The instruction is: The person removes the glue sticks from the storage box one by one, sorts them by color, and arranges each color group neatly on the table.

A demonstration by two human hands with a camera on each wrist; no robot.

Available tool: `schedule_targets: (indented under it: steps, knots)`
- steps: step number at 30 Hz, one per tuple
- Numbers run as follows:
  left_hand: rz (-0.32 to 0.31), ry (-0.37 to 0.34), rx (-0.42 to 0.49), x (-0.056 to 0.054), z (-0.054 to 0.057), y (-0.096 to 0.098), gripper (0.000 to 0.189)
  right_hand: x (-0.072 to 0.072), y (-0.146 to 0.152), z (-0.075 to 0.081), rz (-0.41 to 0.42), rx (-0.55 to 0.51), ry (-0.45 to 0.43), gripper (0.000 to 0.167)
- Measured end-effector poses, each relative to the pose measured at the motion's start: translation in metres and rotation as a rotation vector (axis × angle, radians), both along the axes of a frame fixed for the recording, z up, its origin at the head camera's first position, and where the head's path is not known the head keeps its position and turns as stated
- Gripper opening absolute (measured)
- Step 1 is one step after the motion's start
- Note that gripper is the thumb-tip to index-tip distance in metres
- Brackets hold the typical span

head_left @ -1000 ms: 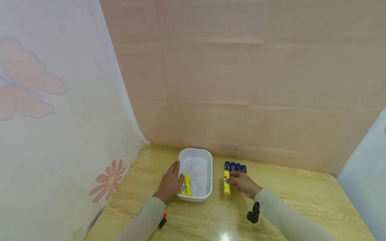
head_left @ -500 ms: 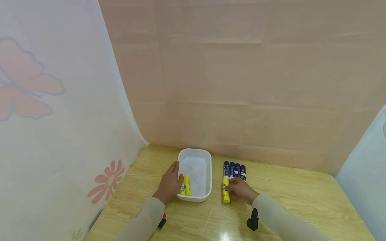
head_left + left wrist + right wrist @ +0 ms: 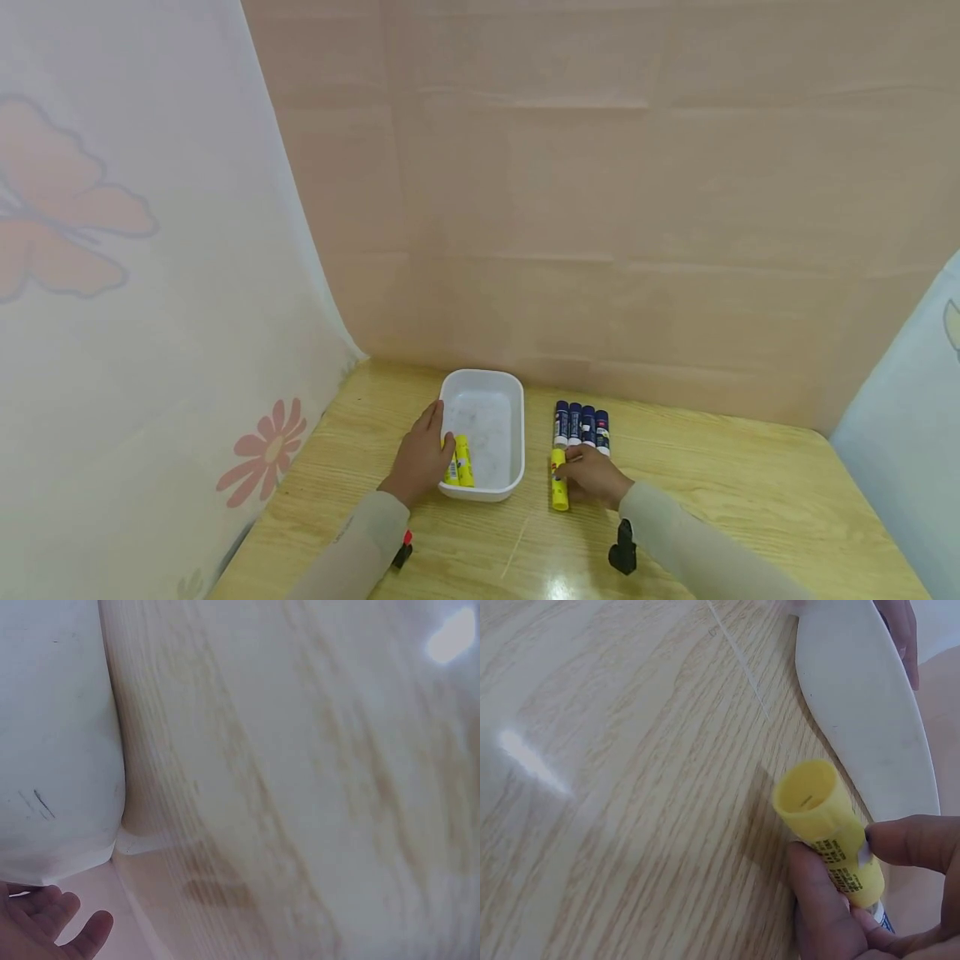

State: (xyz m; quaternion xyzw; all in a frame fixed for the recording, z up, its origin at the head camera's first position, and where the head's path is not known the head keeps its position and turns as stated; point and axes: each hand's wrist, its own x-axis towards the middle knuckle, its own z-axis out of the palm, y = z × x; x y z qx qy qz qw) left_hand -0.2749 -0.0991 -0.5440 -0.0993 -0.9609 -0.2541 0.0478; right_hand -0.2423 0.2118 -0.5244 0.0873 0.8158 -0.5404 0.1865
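Note:
In the head view my right hand (image 3: 596,476) pinches a yellow glue stick (image 3: 559,492) between thumb and fingers. Its hollow end faces the camera in the right wrist view, where the thumb lies on one side of the yellow barrel (image 3: 847,859). Just beyond its far end lies a row of several navy-and-white glue sticks (image 3: 575,423), side by side. My left hand (image 3: 417,462) holds the left side of a white plastic tub (image 3: 517,433), thumb over the rim and fingers along the outer wall. Inside, two yellow glue sticks (image 3: 464,462) lie near the front left corner, one partly behind the thumb.
The wooden table (image 3: 712,500) bears the tub and sticks. A brown paper-like backdrop (image 3: 600,208) rises along its back edge. A white cloth (image 3: 187,250) with flower and butterfly prints hangs at left, and a pale cloth (image 3: 915,400) at right.
My right hand has drawn the yellow glue stick toward me and slightly left, away from the navy row, which now shows more fully. The left hand stays on the tub.

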Motion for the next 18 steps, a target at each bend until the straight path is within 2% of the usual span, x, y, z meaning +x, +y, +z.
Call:
schedule_targets:
  steps: [11,18]
  knots:
    - [-0.008,-0.012,0.013,0.0008,0.0024,0.0021,0.065,-0.0018,0.0015,0.0025,0.034,0.091,0.009,0.042]
    - [-0.006,-0.013,0.011,0.0013,-0.0008,0.0005,0.065,-0.0013,-0.0008,0.0026,0.049,0.146,0.029,0.041]
